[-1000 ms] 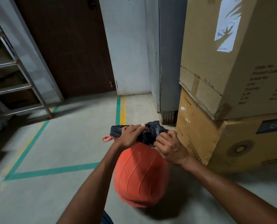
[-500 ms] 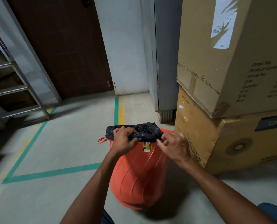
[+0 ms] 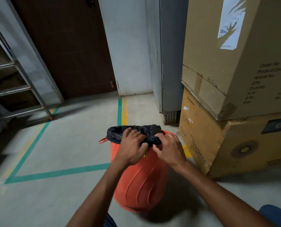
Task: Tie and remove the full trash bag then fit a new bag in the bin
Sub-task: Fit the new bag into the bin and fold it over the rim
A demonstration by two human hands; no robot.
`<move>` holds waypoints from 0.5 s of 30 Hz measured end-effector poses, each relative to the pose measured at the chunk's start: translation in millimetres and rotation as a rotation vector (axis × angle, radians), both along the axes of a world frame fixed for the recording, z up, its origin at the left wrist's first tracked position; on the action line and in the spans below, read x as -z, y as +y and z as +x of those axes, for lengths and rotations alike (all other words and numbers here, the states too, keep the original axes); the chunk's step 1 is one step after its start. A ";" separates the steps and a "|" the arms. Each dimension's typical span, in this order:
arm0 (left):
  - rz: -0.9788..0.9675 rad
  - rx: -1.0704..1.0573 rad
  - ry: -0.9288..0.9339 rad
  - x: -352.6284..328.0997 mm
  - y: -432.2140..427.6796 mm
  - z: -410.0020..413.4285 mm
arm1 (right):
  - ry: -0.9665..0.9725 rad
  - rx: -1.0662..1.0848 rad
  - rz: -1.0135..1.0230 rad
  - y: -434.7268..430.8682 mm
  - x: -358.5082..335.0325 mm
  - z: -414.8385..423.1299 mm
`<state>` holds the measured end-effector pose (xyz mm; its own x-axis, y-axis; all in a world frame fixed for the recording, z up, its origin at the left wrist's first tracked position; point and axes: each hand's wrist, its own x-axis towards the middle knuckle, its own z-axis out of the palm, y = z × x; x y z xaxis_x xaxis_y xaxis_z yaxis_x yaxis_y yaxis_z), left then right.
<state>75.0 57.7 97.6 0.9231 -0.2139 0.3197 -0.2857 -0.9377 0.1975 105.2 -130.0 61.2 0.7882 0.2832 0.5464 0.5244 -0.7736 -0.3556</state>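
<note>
An orange ribbed bin [image 3: 141, 182] stands on the concrete floor in front of me. A black trash bag [image 3: 120, 133] is rolled over its rim. My left hand [image 3: 131, 149] grips the bag's near edge with curled fingers. Just to its right, my right hand [image 3: 169, 149] pinches the same black plastic at the rim. The two hands are close together at the near side of the rim. An orange handle tab [image 3: 102, 140] sticks out on the bin's left. The bag's inside is hidden.
Two stacked cardboard boxes [image 3: 234, 79] stand close on the right of the bin. A grey metal cabinet [image 3: 169, 63] and a brown door [image 3: 67, 46] are behind. A metal ladder [image 3: 18, 82] leans at the left. Green and yellow tape lines [image 3: 57, 173] mark the floor.
The bin has gone from tilted towards me to more upright. Both hands slid along the rim towards each other, bunching the bag's near edge.
</note>
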 end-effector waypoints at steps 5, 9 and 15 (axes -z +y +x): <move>-0.099 -0.036 0.064 5.1 -17.5 -1.3 | 0.045 -0.143 -0.074 0.6 -10.7 7.1; -0.315 0.007 0.076 11.9 8.6 -3.8 | 0.054 -0.212 0.049 -17.6 -28.4 37.4; -0.425 0.066 0.131 16.0 25.9 -4.6 | 0.500 -0.478 -0.248 10.2 -43.0 66.1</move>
